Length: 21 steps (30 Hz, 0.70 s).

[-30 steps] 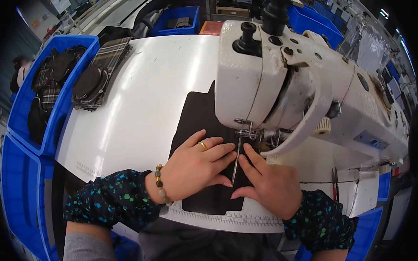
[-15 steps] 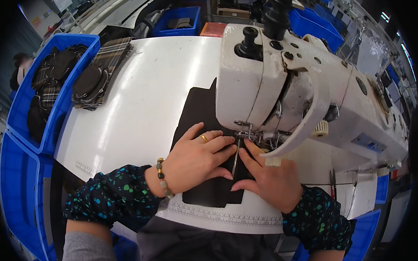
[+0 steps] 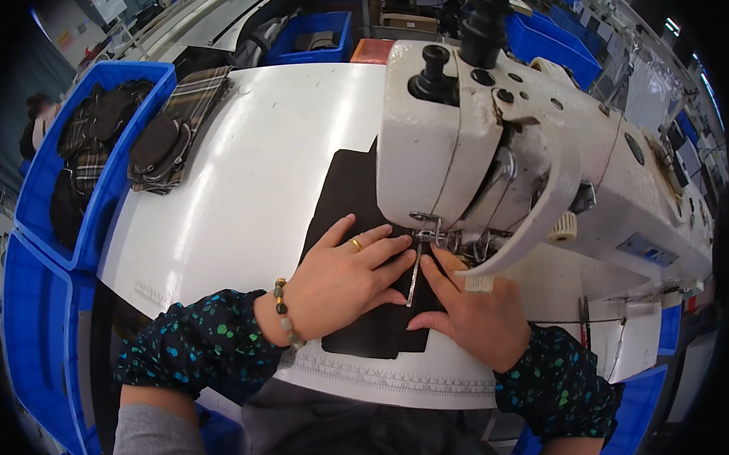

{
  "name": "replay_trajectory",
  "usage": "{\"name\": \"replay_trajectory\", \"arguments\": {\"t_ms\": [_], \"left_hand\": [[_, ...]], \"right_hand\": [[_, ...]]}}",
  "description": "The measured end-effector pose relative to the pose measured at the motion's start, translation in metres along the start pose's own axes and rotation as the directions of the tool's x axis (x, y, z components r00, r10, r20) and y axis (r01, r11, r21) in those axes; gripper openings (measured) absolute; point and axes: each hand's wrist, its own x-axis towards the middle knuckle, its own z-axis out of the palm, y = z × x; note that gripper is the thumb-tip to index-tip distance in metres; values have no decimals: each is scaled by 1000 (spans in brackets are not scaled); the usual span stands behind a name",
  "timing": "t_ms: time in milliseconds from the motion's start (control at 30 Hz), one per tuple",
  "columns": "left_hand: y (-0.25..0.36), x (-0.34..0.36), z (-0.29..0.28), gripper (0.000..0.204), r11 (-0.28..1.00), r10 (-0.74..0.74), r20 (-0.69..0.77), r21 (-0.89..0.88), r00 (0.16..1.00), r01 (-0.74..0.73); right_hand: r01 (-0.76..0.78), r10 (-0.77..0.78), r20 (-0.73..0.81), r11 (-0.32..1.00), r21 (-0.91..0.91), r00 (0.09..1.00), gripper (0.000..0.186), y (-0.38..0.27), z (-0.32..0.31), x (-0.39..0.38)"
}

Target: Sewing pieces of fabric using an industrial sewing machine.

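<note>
The dark fabric panel (image 3: 344, 185) lies flat on the white tabletop (image 3: 248, 164), its upper right part passing beneath the head of the industrial sewing machine (image 3: 422, 152). A narrow silver zipper strip (image 3: 415, 277) runs lengthwise on the panel, its far end at the presser foot (image 3: 424, 235).

The left hand (image 3: 344, 273) is open and palm down on the panel, to the left of the strip; its fingers extend toward the presser foot and its thumb points at the strip's near end. The right hand (image 3: 479, 316) is open on the opposite side, index and middle fingers extended beside the strip, thumb spread toward the near end. Contact beneath both palms is hidden.

A printed ruler scale (image 3: 398, 381) follows the near edge of the tabletop. Thread snips (image 3: 585, 323) lie to the right of the right hand. At the far left, a round dark pouch (image 3: 158, 144) rests on folded plaid fabric (image 3: 197, 95), just beside a blue bin (image 3: 102, 216) holding dark and plaid pouches (image 3: 89, 159).
</note>
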Motion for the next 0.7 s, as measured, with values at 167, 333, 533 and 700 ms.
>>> {"name": "replay_trajectory", "arguments": {"t_ms": [167,333,533,700], "left_hand": [[10,-14,-2,44,993,-36,31,-114,999,40],[11,-16,-5,44,993,-14,5,-120,1000,14],[8,-14,-7,45,997,-1,-5,-73,1000,1],[2,-11,-4,48,996,-5,13,-87,1000,6]], "right_hand": [[119,-122,-55,992,-45,991,60,-12,-1,-12],[137,-138,-104,990,-22,985,52,-19,1,-17],[128,-131,-52,990,-56,990,55,-22,0,-15],[140,-149,-99,986,-94,984,57,-18,1,-11]]}}
